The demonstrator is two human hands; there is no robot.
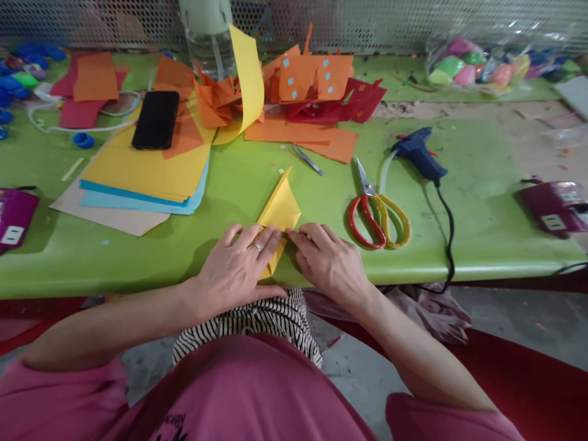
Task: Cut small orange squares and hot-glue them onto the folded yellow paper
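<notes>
A folded piece of yellow paper (pixel 281 207) lies at the front edge of the green table, its pointed end facing away from me. Across its lower part rests my left hand (pixel 241 260), palm down with fingers stretched over the paper. My right hand (pixel 324 254) is at the paper's right edge, fingers curled and pressed together at the tips; whether they pinch the paper is hidden. To the right lie scissors (pixel 367 205) with one red and one yellow handle. Small metal tweezers (pixel 309 160) lie beyond the paper.
A blue glue gun (pixel 420 153) trails a black cord over the front edge. At left, a black phone (pixel 156 120) sits on stacked coloured paper (pixel 138 171). Folded orange paper pieces (pixel 316 76) stand at the back. Purple boxes (pixel 554 205) flank both sides.
</notes>
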